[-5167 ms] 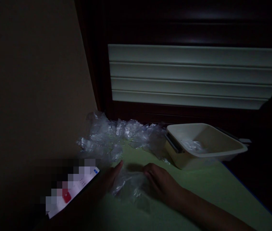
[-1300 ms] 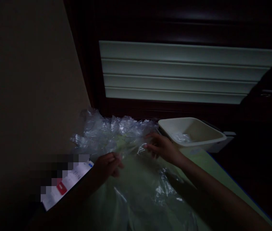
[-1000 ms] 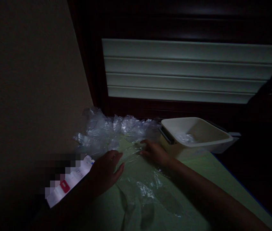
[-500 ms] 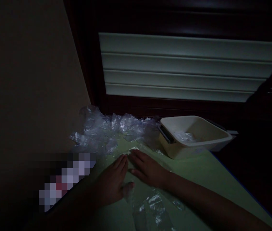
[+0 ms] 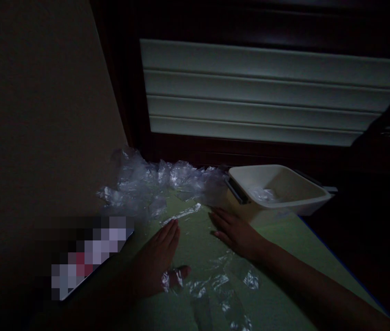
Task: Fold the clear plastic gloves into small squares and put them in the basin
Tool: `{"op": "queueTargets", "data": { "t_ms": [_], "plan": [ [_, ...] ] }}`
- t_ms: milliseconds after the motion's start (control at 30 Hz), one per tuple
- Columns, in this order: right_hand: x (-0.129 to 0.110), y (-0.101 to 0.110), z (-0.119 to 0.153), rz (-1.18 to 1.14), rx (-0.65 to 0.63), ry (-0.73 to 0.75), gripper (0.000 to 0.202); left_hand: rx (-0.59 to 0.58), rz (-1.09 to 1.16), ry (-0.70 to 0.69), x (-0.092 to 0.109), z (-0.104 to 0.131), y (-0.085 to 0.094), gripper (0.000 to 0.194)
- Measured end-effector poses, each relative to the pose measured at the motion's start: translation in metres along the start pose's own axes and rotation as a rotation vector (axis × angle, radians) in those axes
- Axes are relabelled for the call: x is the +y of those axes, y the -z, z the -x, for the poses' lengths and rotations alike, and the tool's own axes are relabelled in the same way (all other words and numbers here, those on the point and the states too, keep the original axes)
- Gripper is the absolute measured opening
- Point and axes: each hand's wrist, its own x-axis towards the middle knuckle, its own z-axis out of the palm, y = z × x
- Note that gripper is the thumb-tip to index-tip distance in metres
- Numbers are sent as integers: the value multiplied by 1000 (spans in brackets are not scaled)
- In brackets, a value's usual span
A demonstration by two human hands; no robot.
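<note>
A thin clear plastic bag point(image 5: 227, 299) lies spread over the green tabletop point(image 5: 312, 262), crinkled at its near end. My left hand point(image 5: 158, 259) rests flat on the plastic, fingers together and thumb stretched out to the right; a fold of shiny film shows around the thumb. Farther right, my right hand point(image 5: 238, 232) lies palm down with its fingers extended, just in front of a cream plastic tub point(image 5: 263, 214). Beyond the left fingertips runs a bright crease of film point(image 5: 183, 213). How far the flat plastic reaches beneath both hands is hard to see in the dim light.
Crumpled clear plastic bags point(image 5: 181, 174) are heaped along the back left edge. More plastic point(image 5: 265, 195) sits inside the tub. A blurred-out, slab-like device point(image 5: 94, 250) stands at the left by the wall point(image 5: 43, 115). A dark wooden panel with pale slats point(image 5: 257, 101) rises behind.
My hands have moved apart: the right one slid right towards the tub, the left shifted slightly left. The film between them is more spread out, with a crease visible at the far side.
</note>
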Motion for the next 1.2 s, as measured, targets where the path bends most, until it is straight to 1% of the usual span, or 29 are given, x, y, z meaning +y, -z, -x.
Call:
{"op": "queueTargets", "data": {
  "t_ms": [67, 133, 233, 300, 367, 433, 500, 567, 633, 700, 767, 833, 900, 967, 1067, 1100, 1167, 1200],
  "plan": [
    [-9, 5, 2, 13, 16, -27, 47, 11, -20, -18, -1, 0, -3, 81],
    [-22, 8, 7, 5, 19, -22, 47, 22, -25, -17, -2, -1, -5, 82],
    [-38, 8, 20, -19, -33, 10, 50, 26, -33, 1, -2, 0, -4, 82],
    [-41, 4, 30, -3, -73, -7, 52, -3, -43, -1, 0, 1, -1, 82],
    [-38, 0, 37, 19, -96, -27, 53, -27, -57, 4, 1, 2, -1, 83],
    [-31, -2, 40, 20, -120, -23, 55, -22, -63, 12, 1, 2, -3, 84],
    [-22, 0, 38, 6, -159, 1, 58, 27, -62, 17, 0, 2, -6, 83],
    [-13, 5, 33, -8, -205, 28, 59, 100, -55, -1, -1, 3, -7, 80],
    [-6, 10, 28, -18, -239, 47, 61, 178, -36, -73, -2, 3, -5, 71],
    [-1, 13, 24, -37, -244, 59, 63, 233, 9, -219, -1, 3, 1, 55],
    [2, 14, 24, -71, -231, 71, 63, 270, 69, -369, 3, 4, 7, 40],
    [3, 14, 26, -114, -210, 70, 63, 295, 126, -453, 7, 4, 11, 31],
    [1, 17, 29, -163, -178, 59, 65, 321, 166, -474, 10, 3, 12, 26],
    [-5, 23, 29, -215, -118, 54, 63, 325, 184, -476, 12, 2, 12, 23],
    [-23, 32, 30, -268, -1, 97, 46, 338, 187, -483, 13, 0, 12, 23],
    [-30, 34, 30, -267, 36, 131, 42, 336, 183, -482, 13, 0, 12, 24],
    [-45, 34, 33, -230, 109, 257, 35, 317, 175, -483, 15, 0, 12, 29],
    [-52, 32, 36, -221, 154, 316, 26, 295, 173, -481, 16, 0, 12, 30]
  ]
}}
